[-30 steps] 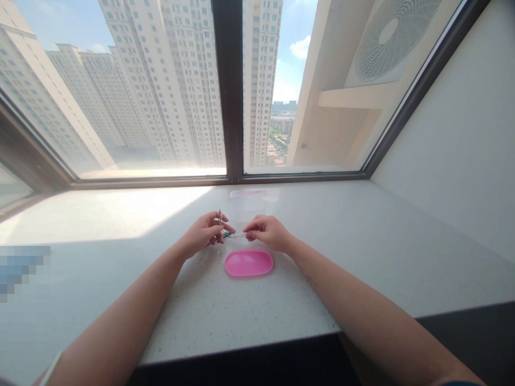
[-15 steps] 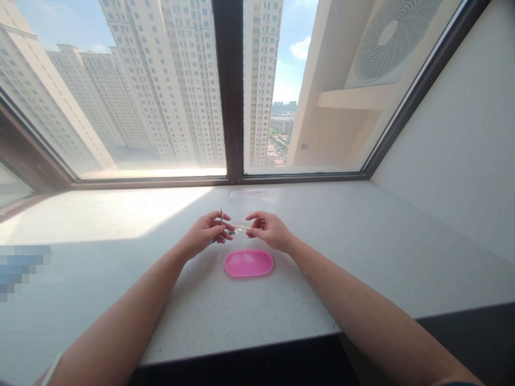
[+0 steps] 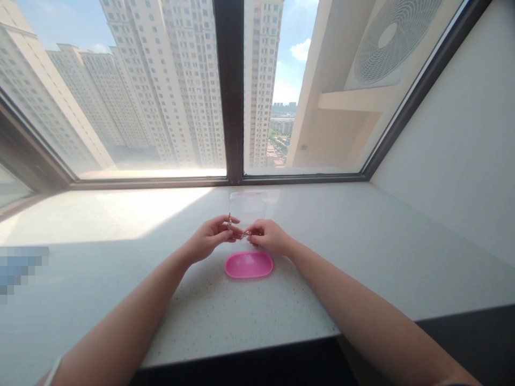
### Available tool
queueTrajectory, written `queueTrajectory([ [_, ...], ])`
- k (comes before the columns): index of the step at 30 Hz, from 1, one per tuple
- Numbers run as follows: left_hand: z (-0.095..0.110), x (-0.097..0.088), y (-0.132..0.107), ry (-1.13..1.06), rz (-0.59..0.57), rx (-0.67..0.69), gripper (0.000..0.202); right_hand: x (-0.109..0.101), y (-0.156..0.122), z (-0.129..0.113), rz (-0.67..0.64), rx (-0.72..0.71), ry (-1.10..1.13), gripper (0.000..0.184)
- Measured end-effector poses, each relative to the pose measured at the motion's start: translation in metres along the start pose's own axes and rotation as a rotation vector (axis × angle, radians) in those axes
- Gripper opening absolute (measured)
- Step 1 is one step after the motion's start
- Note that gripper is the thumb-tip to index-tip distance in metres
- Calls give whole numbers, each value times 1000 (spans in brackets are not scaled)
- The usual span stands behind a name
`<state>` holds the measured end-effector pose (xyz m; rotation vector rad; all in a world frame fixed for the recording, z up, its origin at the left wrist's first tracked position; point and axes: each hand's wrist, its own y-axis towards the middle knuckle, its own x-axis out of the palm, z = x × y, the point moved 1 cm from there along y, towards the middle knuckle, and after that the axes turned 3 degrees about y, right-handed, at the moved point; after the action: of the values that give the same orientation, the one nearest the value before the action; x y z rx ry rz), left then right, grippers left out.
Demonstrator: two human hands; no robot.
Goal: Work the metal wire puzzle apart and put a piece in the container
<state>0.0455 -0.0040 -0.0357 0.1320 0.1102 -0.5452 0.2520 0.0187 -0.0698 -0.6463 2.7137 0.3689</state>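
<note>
L hand (image 3: 213,236): grip closed on a thin metal loop (image 3: 229,221), standing upright btwn thumb & fingers. R hand (image 3: 269,236): grip pinched on a small shiny metal pc (image 3: 245,234) btwn the 2 hands, fingertips v. close; can't tell if loop & pc are 1 item, too small. Both held above the surface, just beyond the pink tray (image 3: 248,265), which lies flat, long side L–R, nearer the person. Behind the hands, twd the window: clear plastic box (image 3: 248,201) w/ some pink at its far edge, partly hidden. Surface (image 3: 225,316) is pale & speckled, sunlit far L. Beyond: dark window frame (image 3: 235,107), tall bldgs (image 3: 169,69) outside, AC fan (image 3: 388,36) upper R. White wall (image 3: 462,161) at R.
</note>
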Motion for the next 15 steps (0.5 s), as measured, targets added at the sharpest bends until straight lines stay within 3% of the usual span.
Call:
queueTrajectory([
  [3, -3, -1, 1, 4, -14, -15, 38, 0, 0, -4, 16, 15, 16, 14],
  [9, -9, -8, 3, 34, 11, -90, 41, -1, 0, -3, 35, 127, 107, 26],
  [15, -14, -13, 5, 40, 48, -109, 34, -2, -1, -1, 15, 184, 148, 25],
])
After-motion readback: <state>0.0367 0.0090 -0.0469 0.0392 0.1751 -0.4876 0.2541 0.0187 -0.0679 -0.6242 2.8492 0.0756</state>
